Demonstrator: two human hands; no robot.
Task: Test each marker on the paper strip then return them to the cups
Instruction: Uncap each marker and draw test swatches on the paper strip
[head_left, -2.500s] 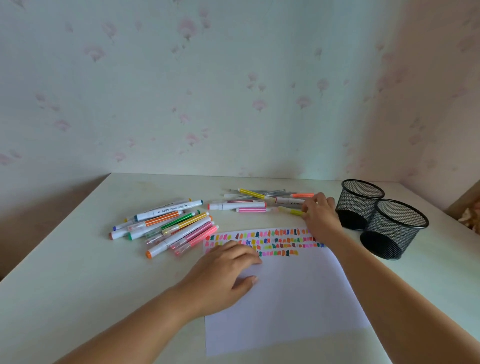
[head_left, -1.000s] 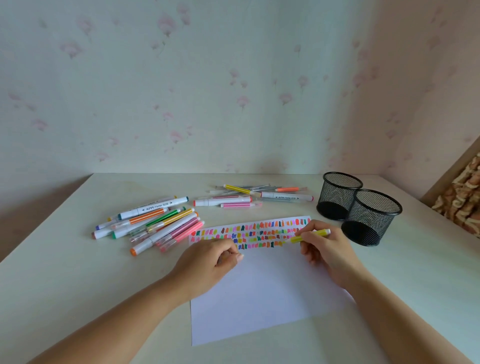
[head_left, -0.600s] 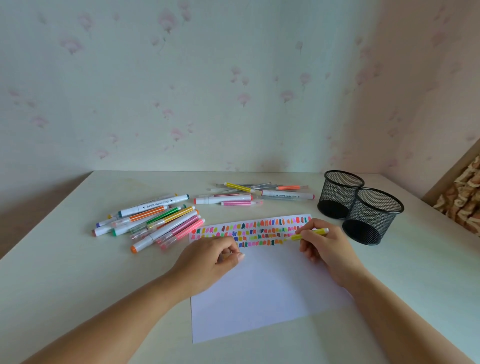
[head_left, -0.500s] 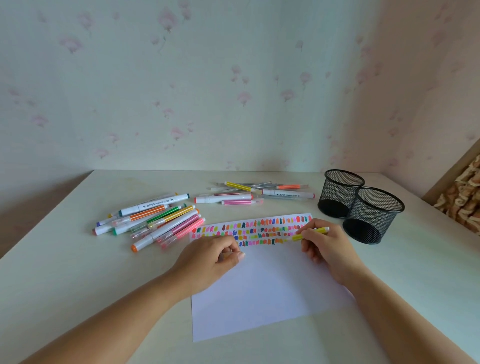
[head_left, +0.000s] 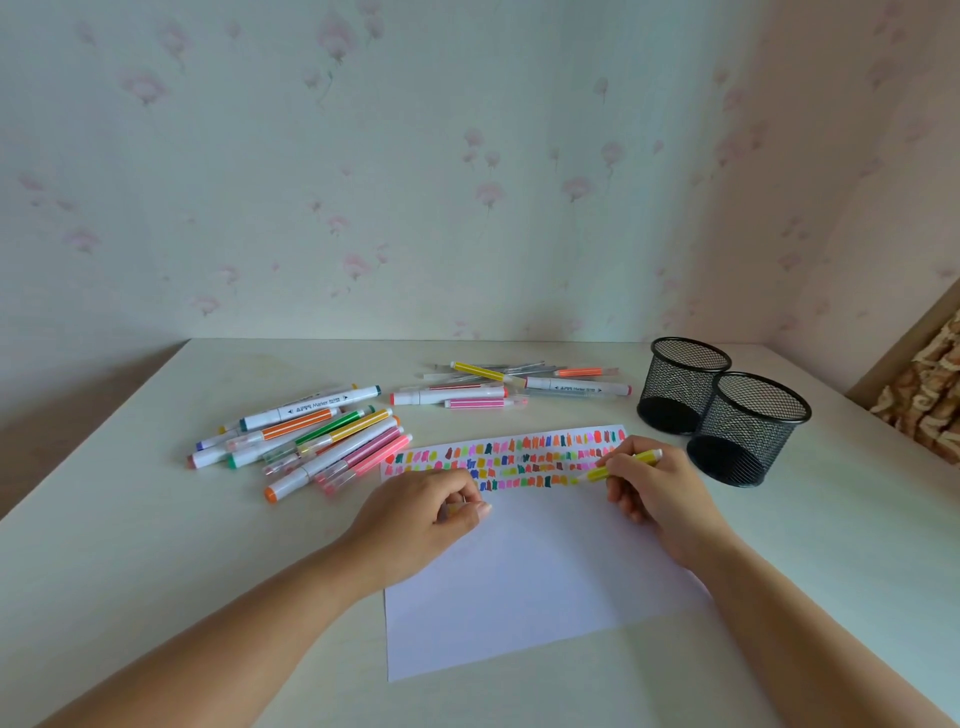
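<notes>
A white paper sheet (head_left: 519, 582) lies on the table, its far edge filled with rows of colour swatches (head_left: 519, 457). My right hand (head_left: 660, 499) grips a yellow marker (head_left: 644, 458) in a writing hold. Its tip touches the paper at the right end of the lowest swatch row. My left hand (head_left: 415, 514) rests on the sheet with fingers curled, pinching a small yellowish cap (head_left: 453, 511). Two black mesh cups (head_left: 680, 384) (head_left: 753, 431) stand to the right with no markers showing in them.
A pile of markers (head_left: 311, 436) lies left of the sheet, and a second group (head_left: 488, 389) lies behind it. The wall runs along the table's far edge. A wooden shelf (head_left: 930, 384) stands at the far right.
My right hand took the yellow marker from the back group and brought it down to the swatch rows. My left hand curled its fingers. Over the last half second both hands barely moved.
</notes>
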